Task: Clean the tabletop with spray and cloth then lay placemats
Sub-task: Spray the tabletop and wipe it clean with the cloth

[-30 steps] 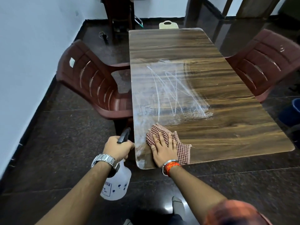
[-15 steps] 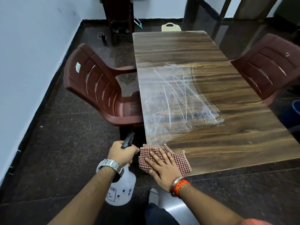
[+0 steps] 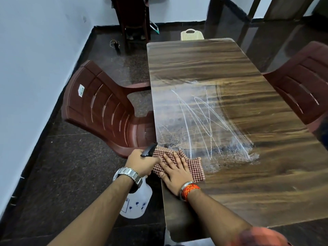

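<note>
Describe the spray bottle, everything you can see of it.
The spray bottle has a rounded, translucent white plastic body with small blue drop marks and a partly hidden label. Its black trigger head sticks out above the left hand, which grips the neck; the wrist covers the shoulder. It hangs roughly upright off the table, beside its edge, above the dark floor. The nozzle tip reaches the checked cloth; contact cannot be told.

glossy wood-grain tabletop, woven checked cloth
</note>
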### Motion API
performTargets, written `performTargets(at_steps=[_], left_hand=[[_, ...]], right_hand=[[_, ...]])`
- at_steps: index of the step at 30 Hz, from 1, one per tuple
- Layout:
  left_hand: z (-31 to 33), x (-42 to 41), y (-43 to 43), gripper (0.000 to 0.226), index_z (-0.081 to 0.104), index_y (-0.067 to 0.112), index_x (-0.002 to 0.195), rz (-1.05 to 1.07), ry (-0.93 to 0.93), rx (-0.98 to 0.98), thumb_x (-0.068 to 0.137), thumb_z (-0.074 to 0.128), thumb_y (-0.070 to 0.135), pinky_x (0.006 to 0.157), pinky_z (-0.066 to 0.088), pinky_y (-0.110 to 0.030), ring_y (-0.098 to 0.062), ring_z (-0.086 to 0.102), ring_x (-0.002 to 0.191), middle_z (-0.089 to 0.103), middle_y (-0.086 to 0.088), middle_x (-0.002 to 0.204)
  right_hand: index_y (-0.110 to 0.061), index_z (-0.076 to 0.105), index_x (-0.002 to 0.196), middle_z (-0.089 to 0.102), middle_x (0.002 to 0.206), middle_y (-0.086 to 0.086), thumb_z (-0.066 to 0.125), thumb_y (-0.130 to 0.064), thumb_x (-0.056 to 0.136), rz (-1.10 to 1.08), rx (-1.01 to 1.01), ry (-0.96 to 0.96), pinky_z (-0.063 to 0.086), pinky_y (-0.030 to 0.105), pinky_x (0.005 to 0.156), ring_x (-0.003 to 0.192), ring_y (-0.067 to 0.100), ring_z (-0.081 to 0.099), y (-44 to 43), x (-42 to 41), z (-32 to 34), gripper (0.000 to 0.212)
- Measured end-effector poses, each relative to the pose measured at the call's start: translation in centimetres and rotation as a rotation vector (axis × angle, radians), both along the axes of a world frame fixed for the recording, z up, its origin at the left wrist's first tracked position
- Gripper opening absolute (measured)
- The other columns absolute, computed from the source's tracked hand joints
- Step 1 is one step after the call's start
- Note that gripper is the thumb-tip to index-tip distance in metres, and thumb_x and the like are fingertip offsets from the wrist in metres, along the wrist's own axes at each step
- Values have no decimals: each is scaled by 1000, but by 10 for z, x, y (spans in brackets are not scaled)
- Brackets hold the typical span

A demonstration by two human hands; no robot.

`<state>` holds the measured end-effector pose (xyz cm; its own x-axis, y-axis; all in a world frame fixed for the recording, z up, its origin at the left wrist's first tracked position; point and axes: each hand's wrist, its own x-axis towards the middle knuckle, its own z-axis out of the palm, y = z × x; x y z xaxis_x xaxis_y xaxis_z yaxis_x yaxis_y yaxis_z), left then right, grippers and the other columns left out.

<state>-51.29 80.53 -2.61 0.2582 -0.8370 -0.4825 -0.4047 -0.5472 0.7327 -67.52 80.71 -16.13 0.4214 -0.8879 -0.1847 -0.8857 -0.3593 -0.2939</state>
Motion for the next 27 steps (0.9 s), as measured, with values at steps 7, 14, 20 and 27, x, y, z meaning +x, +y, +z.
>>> performTargets(at_steps=[7,14,20,27], left_hand=[[-5,-3,-37,23,64,8,65,-20,-45,10,62,76,27,58,46,-32,-26,55,54,59,-3,55],[-16,0,-71,9,61,13,63,-12,-43,7,66,70,15,57,43,-33,-25,51,55,55,-4,55],[-19,16,-119,11,61,11,60,-21,28,7,64,70,16,50,44,-30,-24,52,45,54,-4,45],[-31,62,-191,15,62,14,57,-64,92,4,64,73,22,52,48,-29,-25,56,45,59,-1,46]], right_hand=[[-52,4,146,2,158,-19,11,-61,94,-3,-27,-34,-22,38,111,145,18,-15,2,1,-2,53],[-52,5,146,-1,158,-21,13,-61,94,-34,-28,-48,-24,38,110,142,15,-21,-27,9,-4,54],[-45,15,148,2,159,-18,16,-61,94,-69,-36,2,-17,41,113,146,19,-12,-108,32,-3,56],[-52,7,146,5,159,-18,7,-63,89,-160,-57,39,-9,44,115,147,22,-7,-215,71,-5,58]])
